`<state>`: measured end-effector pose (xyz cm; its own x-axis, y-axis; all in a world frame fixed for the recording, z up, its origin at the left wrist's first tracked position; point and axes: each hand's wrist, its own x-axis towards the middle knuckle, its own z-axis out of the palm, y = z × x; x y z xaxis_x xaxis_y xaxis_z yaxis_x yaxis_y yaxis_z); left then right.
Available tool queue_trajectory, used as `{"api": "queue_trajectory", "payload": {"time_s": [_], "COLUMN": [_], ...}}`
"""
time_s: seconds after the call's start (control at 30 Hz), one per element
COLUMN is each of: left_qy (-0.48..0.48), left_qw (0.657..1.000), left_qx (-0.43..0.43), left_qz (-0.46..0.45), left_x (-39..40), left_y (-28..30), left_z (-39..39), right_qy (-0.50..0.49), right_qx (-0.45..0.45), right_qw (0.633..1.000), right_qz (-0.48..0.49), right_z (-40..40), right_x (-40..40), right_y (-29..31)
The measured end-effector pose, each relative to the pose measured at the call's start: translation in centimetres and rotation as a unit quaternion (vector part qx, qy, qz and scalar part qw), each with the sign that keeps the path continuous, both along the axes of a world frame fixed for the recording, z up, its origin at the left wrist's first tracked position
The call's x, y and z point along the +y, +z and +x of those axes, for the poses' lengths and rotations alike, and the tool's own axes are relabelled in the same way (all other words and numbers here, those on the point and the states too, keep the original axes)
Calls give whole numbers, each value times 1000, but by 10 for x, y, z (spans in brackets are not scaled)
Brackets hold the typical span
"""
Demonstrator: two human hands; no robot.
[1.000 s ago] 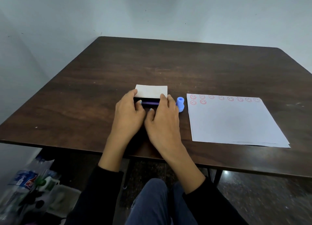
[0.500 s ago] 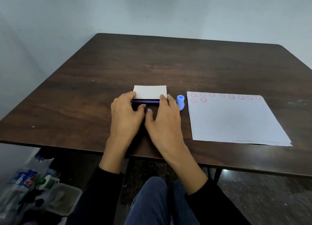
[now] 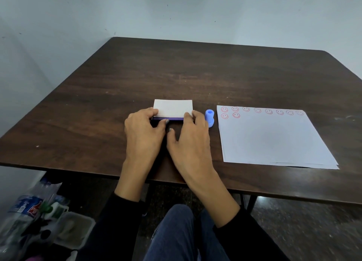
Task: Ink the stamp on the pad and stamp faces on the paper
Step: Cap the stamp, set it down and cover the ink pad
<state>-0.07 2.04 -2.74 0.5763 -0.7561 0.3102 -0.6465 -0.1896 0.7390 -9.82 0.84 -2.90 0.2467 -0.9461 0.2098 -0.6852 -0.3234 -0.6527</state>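
A small ink pad (image 3: 173, 108) with a white lid and a purple front edge lies on the dark wooden table (image 3: 195, 74), just ahead of my hands. My left hand (image 3: 144, 132) holds its left corner, thumb on the purple edge. My right hand (image 3: 191, 138) has its fingers on the right corner, and its thumb rests on the table in front. A blue stamp (image 3: 209, 118) stands upright just right of the pad, touching neither hand. To the right lies the white paper (image 3: 272, 141), with several red smiley faces along its far edge.
The table's near edge runs just under my wrists. Below it on the left, plastic bottles (image 3: 25, 211) and a white container (image 3: 74, 229) sit on the floor. My knee in blue jeans (image 3: 182, 233) is under the table.
The white lid shows slightly more of its top and the purple strip under it looks thinner. My right thumb has slid off the pad's front edge onto the table. Stamp and paper are unmoved.
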Motion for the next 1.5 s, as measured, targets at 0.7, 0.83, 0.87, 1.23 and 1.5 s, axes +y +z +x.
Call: {"api": "queue_trajectory", "payload": {"time_s": [0.7,0.83,0.87,1.23,1.5], "left_qy": [12,6,4,-5,-24], "left_qw": [1000,1000,1000,999,999], "left_qx": [12,15,15,-19,-37], "left_qz": [10,9,8,30,30], "left_x": [2,4,5,3,5], "left_y": [8,11,11,7,13], "left_z": [-7,-7,-7,-14,-24], "right_qy": [-63,-47,-45,-78,-77], "right_qx": [-11,-3,-2,207,187], "right_qw": [997,999,999,972,978], "right_qz": [-34,-23,-22,74,50], "right_z": [-42,-45,-51,-119,-121], "right_x": [-33,-32,-30,-34,-37], "right_y": [20,24,26,18,12]}}
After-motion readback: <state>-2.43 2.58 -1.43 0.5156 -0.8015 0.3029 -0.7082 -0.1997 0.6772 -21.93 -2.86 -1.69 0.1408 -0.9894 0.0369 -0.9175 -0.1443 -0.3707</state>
